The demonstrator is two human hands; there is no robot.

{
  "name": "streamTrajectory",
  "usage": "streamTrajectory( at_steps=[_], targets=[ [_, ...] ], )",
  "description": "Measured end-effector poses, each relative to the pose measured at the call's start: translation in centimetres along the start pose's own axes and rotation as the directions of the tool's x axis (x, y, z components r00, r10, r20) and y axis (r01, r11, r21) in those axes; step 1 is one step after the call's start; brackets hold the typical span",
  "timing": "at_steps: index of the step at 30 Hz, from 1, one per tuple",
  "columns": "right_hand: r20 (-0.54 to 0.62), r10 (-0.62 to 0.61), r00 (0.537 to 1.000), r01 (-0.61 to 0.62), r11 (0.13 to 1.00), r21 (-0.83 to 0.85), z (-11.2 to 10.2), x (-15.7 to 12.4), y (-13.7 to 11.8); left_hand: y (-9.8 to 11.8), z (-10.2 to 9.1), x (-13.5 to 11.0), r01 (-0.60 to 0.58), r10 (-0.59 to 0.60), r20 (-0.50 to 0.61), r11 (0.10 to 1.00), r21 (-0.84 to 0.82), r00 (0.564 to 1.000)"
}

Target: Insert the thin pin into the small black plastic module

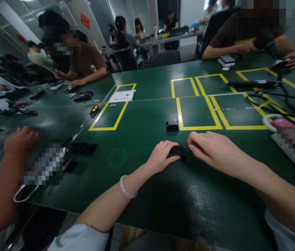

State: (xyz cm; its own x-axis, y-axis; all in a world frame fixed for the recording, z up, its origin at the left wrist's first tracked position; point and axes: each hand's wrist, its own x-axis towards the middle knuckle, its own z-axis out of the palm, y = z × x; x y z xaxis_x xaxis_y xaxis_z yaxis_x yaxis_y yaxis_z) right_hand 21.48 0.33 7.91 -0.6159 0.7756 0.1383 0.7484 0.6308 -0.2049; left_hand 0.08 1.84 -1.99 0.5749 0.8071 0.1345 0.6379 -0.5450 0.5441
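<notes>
My left hand (161, 156), with a pale bangle (127, 187) at the wrist, is closed on a small black box (178, 151) that rests on the green table. Thumb and fingers grip the box from its left side. Just to the right of it, my right hand (209, 148) is closed with its fingers curled together; whatever they hold, if anything, is hidden. A second small black box (172, 124) stands a little farther back, apart from both hands.
Yellow tape outlines (199, 128) mark the green table (147, 195). A screwdriver (93, 111) and a paper sheet (122, 96) lie left of centre. At left, a co-worker's arm (1, 198) reaches in near a blurred device (44, 164). Cables (265, 104) lie at right. People sit across the table.
</notes>
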Motion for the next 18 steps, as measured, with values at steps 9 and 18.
streamTrajectory(
  at_steps=[9,18],
  targets=[
    [-0.040,0.013,0.999,-0.014,1.000,-0.025,0.61,-0.05,0.52,0.03,-0.03,-0.01,-0.015,0.015,-0.004,1.000,0.016,1.000],
    [-0.029,0.053,0.998,-0.055,0.995,-0.083,0.46,-0.04,0.61,-0.01,0.01,-0.02,-0.016,0.016,-0.004,1.000,0.012,1.000]
  ],
)
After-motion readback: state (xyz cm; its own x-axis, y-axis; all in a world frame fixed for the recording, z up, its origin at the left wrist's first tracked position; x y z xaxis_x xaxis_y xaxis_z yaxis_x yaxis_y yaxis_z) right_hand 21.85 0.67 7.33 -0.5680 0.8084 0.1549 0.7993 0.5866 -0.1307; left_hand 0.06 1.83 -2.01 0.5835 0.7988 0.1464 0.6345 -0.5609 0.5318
